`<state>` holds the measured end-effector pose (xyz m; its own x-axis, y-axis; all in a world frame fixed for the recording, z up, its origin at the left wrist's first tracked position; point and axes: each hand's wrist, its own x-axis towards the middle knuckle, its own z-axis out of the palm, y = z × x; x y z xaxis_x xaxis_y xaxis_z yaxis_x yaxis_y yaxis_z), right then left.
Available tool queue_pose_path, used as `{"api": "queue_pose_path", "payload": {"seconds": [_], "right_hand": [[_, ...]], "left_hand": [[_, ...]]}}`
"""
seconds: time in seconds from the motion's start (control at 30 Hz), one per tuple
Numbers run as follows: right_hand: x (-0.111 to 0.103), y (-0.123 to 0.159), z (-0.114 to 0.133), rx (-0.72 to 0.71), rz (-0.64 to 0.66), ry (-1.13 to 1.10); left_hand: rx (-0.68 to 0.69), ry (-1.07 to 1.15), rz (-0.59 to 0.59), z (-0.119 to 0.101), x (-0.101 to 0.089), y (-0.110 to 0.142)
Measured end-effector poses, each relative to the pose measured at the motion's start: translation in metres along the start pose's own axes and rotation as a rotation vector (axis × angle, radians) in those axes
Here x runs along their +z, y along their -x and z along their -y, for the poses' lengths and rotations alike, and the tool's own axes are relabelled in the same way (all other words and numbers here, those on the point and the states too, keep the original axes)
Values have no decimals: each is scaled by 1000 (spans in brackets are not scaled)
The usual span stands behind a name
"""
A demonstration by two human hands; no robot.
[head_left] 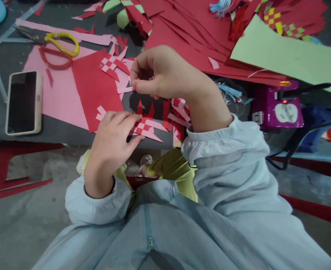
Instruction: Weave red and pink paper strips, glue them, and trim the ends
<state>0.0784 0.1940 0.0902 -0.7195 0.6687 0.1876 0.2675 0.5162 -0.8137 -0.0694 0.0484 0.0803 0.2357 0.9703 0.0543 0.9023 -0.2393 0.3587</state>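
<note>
My left hand (114, 137) rests at the table's near edge, fingers over a red-and-pink woven paper fish (144, 126) and thumb at its near side. Part of that fish is hidden under the hand. Farther out, my right hand (165, 73) has thumb and forefinger pinched together above pink paper strips. Whatever sits between those fingertips is too small to make out. Just left of the right hand lies another woven paper fish (109, 64) with a small eye. More woven red and pink paper (180, 108) is partly covered by my right wrist.
Scissors (58, 50) with red and yellow handles and a phone (24, 102) lie on the left, beside pink paper (60, 92) and red paper (88, 86). Red sheets (193, 37) and a green sheet (283, 52) spread across the back. A purple device (277, 107) with cables stands right.
</note>
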Motion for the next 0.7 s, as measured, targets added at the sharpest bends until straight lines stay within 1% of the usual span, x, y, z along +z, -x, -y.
{"api": "queue_pose_path", "payload": {"seconds": [0.13,0.23,0.33,0.5,0.6,0.7], "right_hand": [[-3,1,1,-25,30,-50],[-5,0,1,18,51,-120],[-5,-1,0,25,32,-155],[-8,0,-1,-9,-10,-240],[-13,2,0,-4,-41,-245],[-18,4,4,21,-67,-238]], "left_hand": [[32,-19,-6,1,1,0],[51,-34,-9,1,2,0],[57,-35,-24,1,2,-1],[38,-20,-55,-2,0,-1],[-13,-38,-134,-3,-2,0],[-116,-22,-276,-4,-5,2]]}}
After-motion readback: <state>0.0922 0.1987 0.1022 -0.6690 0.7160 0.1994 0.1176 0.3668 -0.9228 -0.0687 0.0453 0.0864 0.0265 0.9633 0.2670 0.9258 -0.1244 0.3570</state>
